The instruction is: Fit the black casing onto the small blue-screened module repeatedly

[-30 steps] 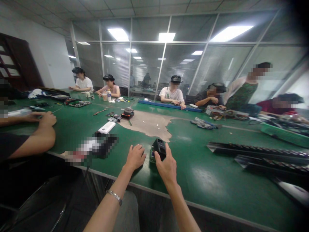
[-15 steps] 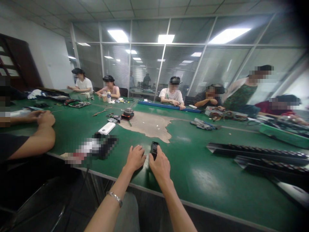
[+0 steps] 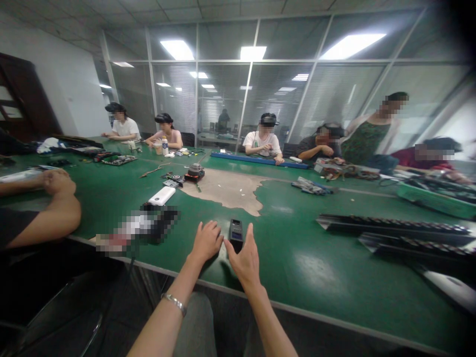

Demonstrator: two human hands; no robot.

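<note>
Your left hand (image 3: 207,242), with a silver link bracelet (image 3: 174,304) on its wrist, and your right hand (image 3: 245,258) are open and apart, fingers spread, neither clamped on anything. Between them, just beside both, a small black rectangular electronic device (image 3: 236,235) sits on the glossy green table mat (image 3: 297,267); you cannot tell whether a fingertip touches it. To your left lie a pixelated, blurred object (image 3: 137,229), a co-worker's bare forearm (image 3: 44,210) and a white power bank (image 3: 161,196). To your right run long black ridged metal strips (image 3: 394,230). Ahead are a worn tan patch in the mat (image 3: 223,191), a green plastic tray (image 3: 435,200), a long blue bar (image 3: 256,159) and a seated person in a white T-shirt (image 3: 262,146).
</note>
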